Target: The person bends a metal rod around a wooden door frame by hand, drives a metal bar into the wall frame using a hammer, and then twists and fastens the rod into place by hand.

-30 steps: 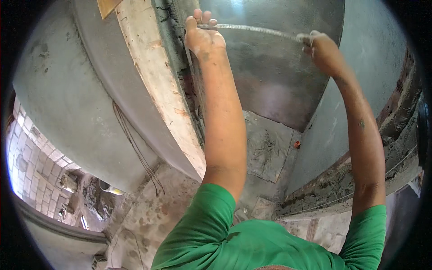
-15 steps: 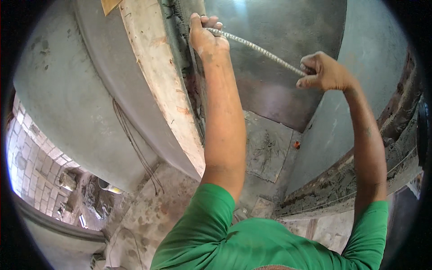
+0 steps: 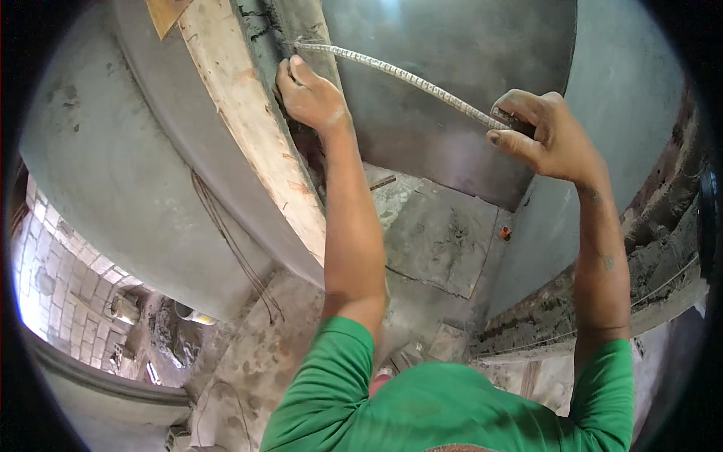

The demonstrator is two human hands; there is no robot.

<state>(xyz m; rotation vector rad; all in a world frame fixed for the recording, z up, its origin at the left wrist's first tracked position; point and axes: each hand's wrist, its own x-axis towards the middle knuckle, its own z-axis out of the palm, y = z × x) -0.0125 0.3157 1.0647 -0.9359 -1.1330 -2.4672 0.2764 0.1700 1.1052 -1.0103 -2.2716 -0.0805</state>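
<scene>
A pale, ribbed rod (image 3: 407, 77), looking like rebar, spans the gap between my hands and slants down to the right. My right hand (image 3: 546, 135) is closed around its right end, where a dark piece shows between thumb and fingers. The rod's left end rests by the rough mortared wall edge (image 3: 263, 53), with thin wire-like strands (image 3: 309, 39) around it. Just below that end is my left hand (image 3: 312, 96), its fingers curled in against the wall edge beside a wooden board (image 3: 233, 90). What the left fingers grip, if anything, is hidden.
Smooth grey plastered walls (image 3: 151, 203) stand on both sides, with a dark grey panel (image 3: 452, 60) ahead. Thin wires (image 3: 226, 241) hang at the left. Low down lie a cement-stained sheet (image 3: 444, 233) and a small orange object (image 3: 505, 233). Rough masonry (image 3: 542, 316) edges the right.
My left hand has come off the rod's left end and dropped to the wall edge just below it. The right hand still holds the other end and has shifted slightly.
</scene>
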